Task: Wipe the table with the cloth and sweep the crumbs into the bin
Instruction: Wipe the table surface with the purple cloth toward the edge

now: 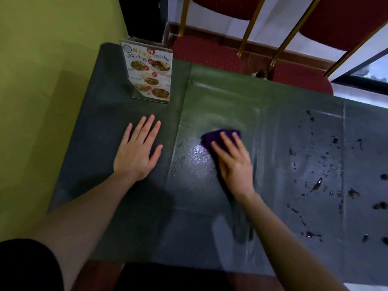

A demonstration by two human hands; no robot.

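A purple cloth (212,137) lies on the dark green table (273,127) near its middle. My right hand (234,162) presses flat on the cloth with straight fingers, and most of the cloth is hidden under the palm. My left hand (138,150) rests flat on the table's left part, fingers spread, holding nothing. Dark crumbs and wet spots (317,183) are scattered over the table's right side. A wet sheen (195,154) shows on the table beside the cloth. No bin is in view.
A clear-standing menu card (150,74) stands upright at the table's far left. A green wall (42,80) borders the left side. Red chairs with gold frames (294,76) stand along the far edge. The near table edge runs along the bottom.
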